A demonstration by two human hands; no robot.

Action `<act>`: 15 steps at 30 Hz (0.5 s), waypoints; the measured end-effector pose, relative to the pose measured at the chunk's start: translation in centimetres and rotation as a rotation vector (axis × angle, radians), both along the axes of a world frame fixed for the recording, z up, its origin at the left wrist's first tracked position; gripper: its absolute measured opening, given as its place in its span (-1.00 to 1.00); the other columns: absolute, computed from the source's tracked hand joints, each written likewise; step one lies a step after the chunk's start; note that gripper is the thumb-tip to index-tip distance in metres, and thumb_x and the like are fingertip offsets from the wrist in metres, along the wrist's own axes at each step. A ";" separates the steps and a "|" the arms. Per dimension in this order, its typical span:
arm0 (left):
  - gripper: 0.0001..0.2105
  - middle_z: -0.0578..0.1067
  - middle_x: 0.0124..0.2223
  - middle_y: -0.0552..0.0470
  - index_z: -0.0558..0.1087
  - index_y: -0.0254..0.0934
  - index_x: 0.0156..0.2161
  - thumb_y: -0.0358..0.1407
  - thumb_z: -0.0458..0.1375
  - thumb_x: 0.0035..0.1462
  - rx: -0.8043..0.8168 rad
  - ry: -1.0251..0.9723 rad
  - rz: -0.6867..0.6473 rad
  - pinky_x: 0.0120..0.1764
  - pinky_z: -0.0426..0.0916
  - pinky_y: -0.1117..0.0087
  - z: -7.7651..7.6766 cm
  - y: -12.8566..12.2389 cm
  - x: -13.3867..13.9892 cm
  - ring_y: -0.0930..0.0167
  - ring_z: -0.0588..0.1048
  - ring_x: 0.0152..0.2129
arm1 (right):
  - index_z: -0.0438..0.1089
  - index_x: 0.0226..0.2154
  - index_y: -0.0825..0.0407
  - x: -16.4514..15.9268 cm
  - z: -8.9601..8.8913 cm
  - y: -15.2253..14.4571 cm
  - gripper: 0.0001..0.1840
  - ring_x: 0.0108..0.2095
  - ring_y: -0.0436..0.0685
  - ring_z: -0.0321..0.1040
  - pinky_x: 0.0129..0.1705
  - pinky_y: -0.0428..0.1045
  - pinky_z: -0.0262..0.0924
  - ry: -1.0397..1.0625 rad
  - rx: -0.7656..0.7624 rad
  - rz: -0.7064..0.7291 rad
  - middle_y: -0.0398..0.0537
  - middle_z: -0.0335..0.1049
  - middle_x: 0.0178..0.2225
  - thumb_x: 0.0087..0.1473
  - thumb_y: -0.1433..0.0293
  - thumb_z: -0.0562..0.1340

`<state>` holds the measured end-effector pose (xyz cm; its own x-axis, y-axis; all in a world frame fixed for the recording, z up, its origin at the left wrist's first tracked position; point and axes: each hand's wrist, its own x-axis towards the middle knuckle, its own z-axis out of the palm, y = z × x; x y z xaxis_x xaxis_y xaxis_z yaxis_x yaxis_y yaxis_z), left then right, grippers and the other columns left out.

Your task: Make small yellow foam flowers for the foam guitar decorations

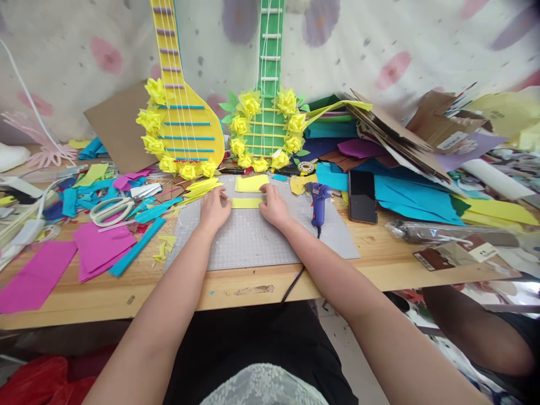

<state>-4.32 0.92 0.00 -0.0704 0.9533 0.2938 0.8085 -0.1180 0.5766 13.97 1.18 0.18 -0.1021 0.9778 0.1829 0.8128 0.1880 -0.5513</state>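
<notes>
A yellow paper strip (247,203) lies flat on the grey cutting mat (253,247), stretched between my two hands. My left hand (215,208) is closed at the strip's left end, its fingers curled. At the right end my right hand (274,206) grips the strip, thumb and fingers bent together. Just behind it rests a wider yellow paper piece (251,183). Yellow folded strips (202,188) sit beyond my left hand. A purple hot glue gun (319,203) stands on the mat to the right of my right hand.
Two paper-flowered instrument models, one yellow (194,124) and one green (274,126), stand at the back. Left are scissors (112,211) and magenta paper (103,244). A phone (363,197), blue paper (415,199) and cardboard lie right. Another person's arm (476,332) shows lower right.
</notes>
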 end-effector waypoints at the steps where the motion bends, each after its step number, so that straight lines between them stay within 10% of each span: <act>1: -0.63 0.45 -0.27 0.00 0.25 -0.28 -0.09 -0.32 0.11 -0.08 -0.007 -0.014 -0.015 -0.08 0.18 0.25 -0.1 0.1 0.1 0.35 0.36 -0.25 | 0.11 -0.09 0.09 0.2 -0.1 0.2 -0.52 -0.17 0.09 0.20 -0.16 0.02 0.15 0.053 0.003 -0.011 0.08 0.19 -0.07 -0.15 0.55 -0.03; 15: -0.70 0.34 -0.36 0.09 0.21 -0.23 -0.23 -0.41 0.09 -0.16 0.066 -0.399 -0.296 -0.19 0.27 0.40 0.3 -0.2 0.6 0.49 0.36 -0.35 | 0.33 -0.24 0.02 0.1 0.8 -0.8 -0.74 -0.02 0.15 0.02 0.01 0.08 -0.04 -0.075 0.263 0.255 0.01 0.26 -0.11 -0.05 0.45 0.08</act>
<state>-3.69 0.68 0.30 0.0808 0.9295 0.3599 0.4523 -0.3559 0.8177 14.02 0.43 0.95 -0.3594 0.8397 0.4072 0.7578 0.5172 -0.3977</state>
